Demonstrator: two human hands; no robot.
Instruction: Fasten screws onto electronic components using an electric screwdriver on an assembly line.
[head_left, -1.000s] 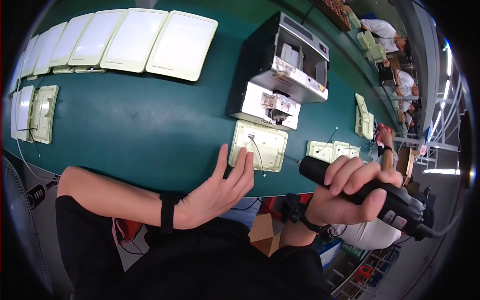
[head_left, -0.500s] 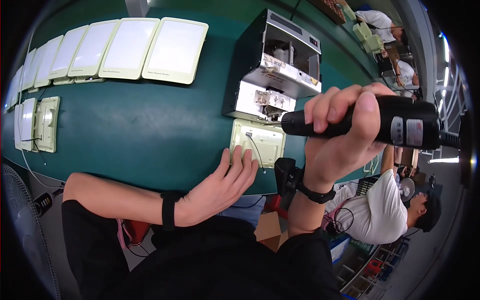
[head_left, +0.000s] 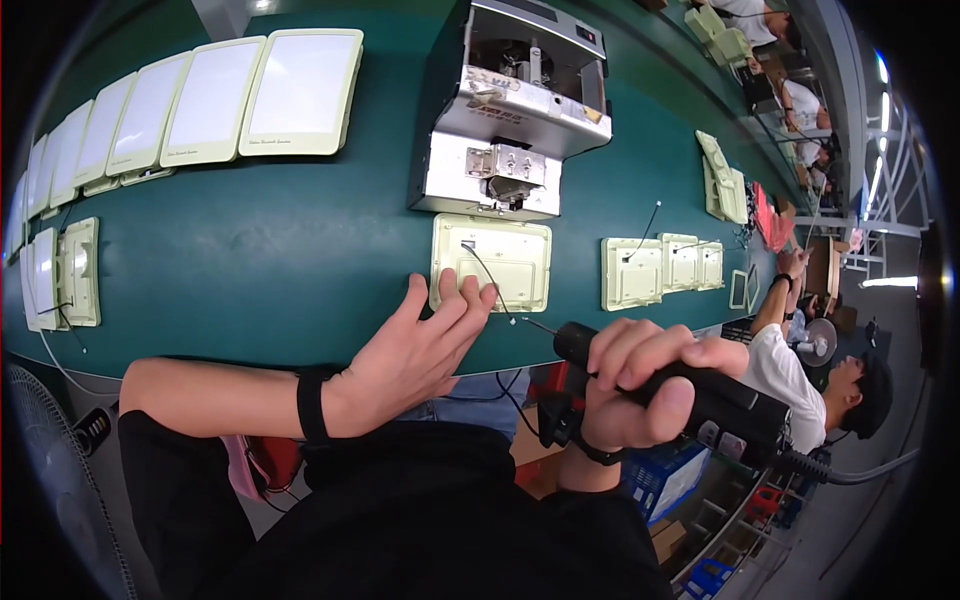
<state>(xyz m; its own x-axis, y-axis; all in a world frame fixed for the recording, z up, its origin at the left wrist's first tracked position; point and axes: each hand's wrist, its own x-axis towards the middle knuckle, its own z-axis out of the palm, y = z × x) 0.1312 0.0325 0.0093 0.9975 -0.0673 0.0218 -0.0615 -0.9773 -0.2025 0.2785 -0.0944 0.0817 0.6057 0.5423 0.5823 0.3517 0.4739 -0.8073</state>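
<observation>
A pale yellow-green plastic panel [head_left: 525,250] lies on the green table directly in front of a silver-and-black machine [head_left: 492,185]. From a small slot in the panel, a thin dark cable [head_left: 487,268] with a small white plug runs over its surface. Fingers of my left hand [head_left: 400,345] are spread, their tips resting on the panel's near left part and close to the cable. My right hand [head_left: 645,375] is wrapped round a black electric screwdriver [head_left: 740,415]. Its thin bit points left, off the panel's near right corner, close to the cable's plug and apart from the panel.
White-faced panels [head_left: 305,95] stand in an overlapping row at the far left. More yellow-green panels [head_left: 632,275] with cables lie to the right, others [head_left: 80,270] at the left edge. A co-worker [head_left: 800,370] is at the right; a fan [head_left: 50,490] stands lower left.
My right hand has brought the screwdriver down and nearer, away from the machine's front, tilting its body down to the right. The whole view has shifted; my left hand stays on the panel.
</observation>
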